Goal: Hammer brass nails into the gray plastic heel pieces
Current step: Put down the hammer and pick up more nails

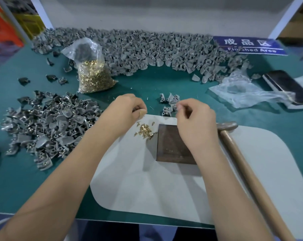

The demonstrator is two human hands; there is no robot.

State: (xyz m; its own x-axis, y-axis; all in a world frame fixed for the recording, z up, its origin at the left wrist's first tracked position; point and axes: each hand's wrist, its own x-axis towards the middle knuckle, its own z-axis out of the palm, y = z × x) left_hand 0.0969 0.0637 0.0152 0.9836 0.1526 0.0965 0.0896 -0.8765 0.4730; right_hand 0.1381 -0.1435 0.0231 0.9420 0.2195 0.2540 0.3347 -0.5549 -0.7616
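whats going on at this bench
A person is putting brass nails into gray plastic heel pieces. The left hand pinches something small above a loose pile of nails on the white mat; the right hand has its fingers curled near a small cluster of heel pieces. The hammer lies unused on the mat, right of the dark metal block. No hammering is under way.

- One camera only, worn on the person's head, wide-angle.
- It looks forward and down over both forearms onto the green table [25, 180].
- Close in: the white mat [147, 188] fills the near middle; the back wall [147, 18] closes the top.
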